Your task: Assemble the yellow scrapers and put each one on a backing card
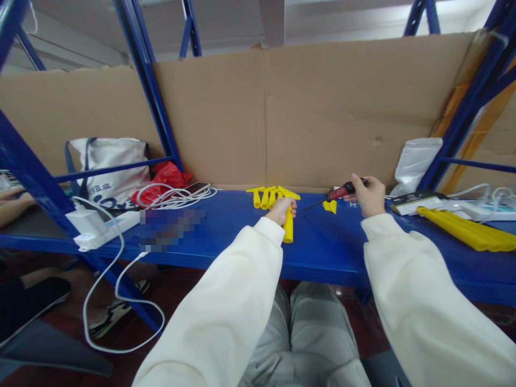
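My left hand (283, 209) is closed around a yellow plastic tube (288, 231), whose round end points toward me. Between the fingers of my right hand (370, 194) is a red and black screwdriver (342, 191). Its thin dark shaft slants down to the left, with the tip a little right of the tube and apart from it. Just behind my left hand lie several yellow T-shaped pieces (265, 199) side by side. A small yellow piece (330, 206) lies under the screwdriver's handle. The tube's far end is hidden by my left hand.
Several long yellow tubes (467, 228) lie at the right on the blue table (226, 231). A power strip (108, 230), coiled white cable (177, 198), red bag (167, 177) and cloth bag (116, 161) stand left. Cardboard (322, 113) walls the back. Another person's arm (16, 209) shows far left.
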`<state>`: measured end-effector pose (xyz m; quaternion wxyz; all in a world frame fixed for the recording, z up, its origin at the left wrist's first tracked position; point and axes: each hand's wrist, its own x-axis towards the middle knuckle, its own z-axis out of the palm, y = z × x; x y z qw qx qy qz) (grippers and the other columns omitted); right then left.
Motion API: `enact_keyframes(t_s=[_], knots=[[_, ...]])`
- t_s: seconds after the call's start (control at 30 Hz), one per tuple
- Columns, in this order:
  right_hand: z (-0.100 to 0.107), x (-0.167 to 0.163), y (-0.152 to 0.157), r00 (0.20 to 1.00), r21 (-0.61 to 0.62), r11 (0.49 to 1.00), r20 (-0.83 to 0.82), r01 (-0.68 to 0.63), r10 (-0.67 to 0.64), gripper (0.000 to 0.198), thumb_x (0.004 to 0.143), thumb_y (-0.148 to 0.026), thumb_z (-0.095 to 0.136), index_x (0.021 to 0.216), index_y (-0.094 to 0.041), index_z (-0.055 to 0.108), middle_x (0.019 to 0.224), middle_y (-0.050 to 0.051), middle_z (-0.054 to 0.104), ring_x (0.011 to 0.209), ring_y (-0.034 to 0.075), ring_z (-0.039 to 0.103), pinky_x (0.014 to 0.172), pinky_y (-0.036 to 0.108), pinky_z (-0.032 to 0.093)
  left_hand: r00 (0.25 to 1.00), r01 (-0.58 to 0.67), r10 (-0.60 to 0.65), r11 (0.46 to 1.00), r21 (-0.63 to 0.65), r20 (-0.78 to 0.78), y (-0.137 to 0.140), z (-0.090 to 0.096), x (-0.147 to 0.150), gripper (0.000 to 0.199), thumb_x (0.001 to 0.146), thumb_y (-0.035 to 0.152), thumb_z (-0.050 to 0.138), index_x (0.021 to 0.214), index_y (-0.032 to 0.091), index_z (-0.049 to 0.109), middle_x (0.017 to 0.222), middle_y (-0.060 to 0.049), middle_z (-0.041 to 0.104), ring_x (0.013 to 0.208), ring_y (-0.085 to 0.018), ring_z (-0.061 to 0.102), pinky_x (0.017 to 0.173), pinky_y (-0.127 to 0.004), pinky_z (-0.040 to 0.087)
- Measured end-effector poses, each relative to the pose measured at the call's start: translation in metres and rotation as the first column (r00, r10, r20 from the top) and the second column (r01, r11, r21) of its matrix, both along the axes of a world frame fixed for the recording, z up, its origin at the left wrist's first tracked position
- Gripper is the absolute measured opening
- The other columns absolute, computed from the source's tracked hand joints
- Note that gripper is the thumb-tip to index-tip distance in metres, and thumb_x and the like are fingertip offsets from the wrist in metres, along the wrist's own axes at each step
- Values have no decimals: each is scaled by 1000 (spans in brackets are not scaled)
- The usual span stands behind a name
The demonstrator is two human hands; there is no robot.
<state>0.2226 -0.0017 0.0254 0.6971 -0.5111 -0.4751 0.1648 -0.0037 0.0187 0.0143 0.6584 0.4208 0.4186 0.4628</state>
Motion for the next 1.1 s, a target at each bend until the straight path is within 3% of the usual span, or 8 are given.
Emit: enact_keyframes(t_s=[0.17, 0.63, 1.1], knots=[[2, 2, 2, 995, 96, 992, -67, 79, -72, 49, 73, -69, 65, 88, -25, 51, 71, 4, 62, 55, 24, 65, 48, 43, 56, 998, -23, 21, 999, -24, -52, -2, 1, 0, 23, 76, 2, 49, 65, 20, 40, 47, 7, 38, 35, -4, 30, 40, -16, 23], [-1, 0, 7, 998, 117, 993, -47, -25, 31, 52, 73, -69, 65, 95, -24, 52, 74, 4, 62, 56, 24, 66, 46, 42, 54, 996, 25, -25, 1000, 0, -86, -3, 0, 0, 22, 74, 1, 48, 65, 20, 40, 47, 6, 39, 36, -5, 31, 40, -18, 24], [3, -7, -1, 997, 93, 996, -73, 19, -12, 45, 75, -62, 67, 92, -24, 52, 74, 4, 62, 56, 23, 65, 50, 42, 56, 992, 40, -40, 999, -3, -116, -7, 3, 0, 24, 79, 3, 48, 64, 21, 40, 45, 7, 38, 34, -5, 32, 39, -18, 24]])
